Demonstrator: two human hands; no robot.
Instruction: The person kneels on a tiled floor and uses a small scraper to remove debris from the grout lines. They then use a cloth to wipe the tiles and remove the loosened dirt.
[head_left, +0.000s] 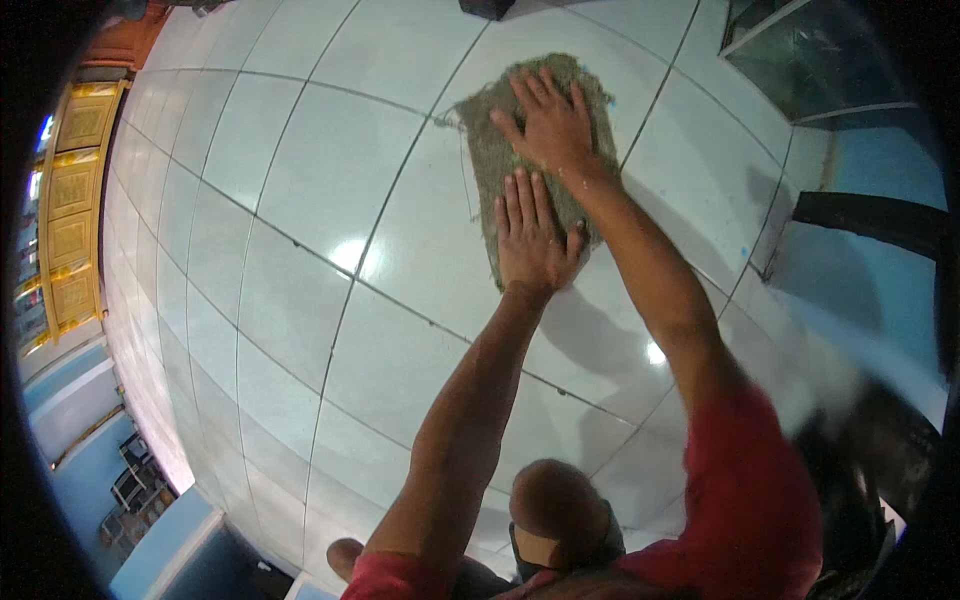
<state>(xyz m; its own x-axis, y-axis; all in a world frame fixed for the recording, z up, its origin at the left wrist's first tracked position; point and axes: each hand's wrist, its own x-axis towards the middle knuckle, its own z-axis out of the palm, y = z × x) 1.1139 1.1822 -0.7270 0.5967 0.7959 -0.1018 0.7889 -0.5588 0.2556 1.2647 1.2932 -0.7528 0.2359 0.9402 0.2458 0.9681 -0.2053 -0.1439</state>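
Observation:
A frayed grey-green cloth (486, 154) lies spread on the white tiled floor (300, 180). My right hand (553, 124) rests palm down on its upper part, fingers spread. Closer to me, my left hand (531, 234) lies flat on the cloth's lower part, fingers pointing forward and thumb out to the right. Neither hand has its fingers curled around the cloth. Loose threads trail from the cloth's left edge onto the tiles.
A glass-sided cabinet (817, 67) stands at the upper right, with a black curved bar (862, 217) below it. Yellow panelled furniture (71, 195) lines the far left. A dark object (486, 7) sits at the top edge. My knee (559, 495) is at the bottom.

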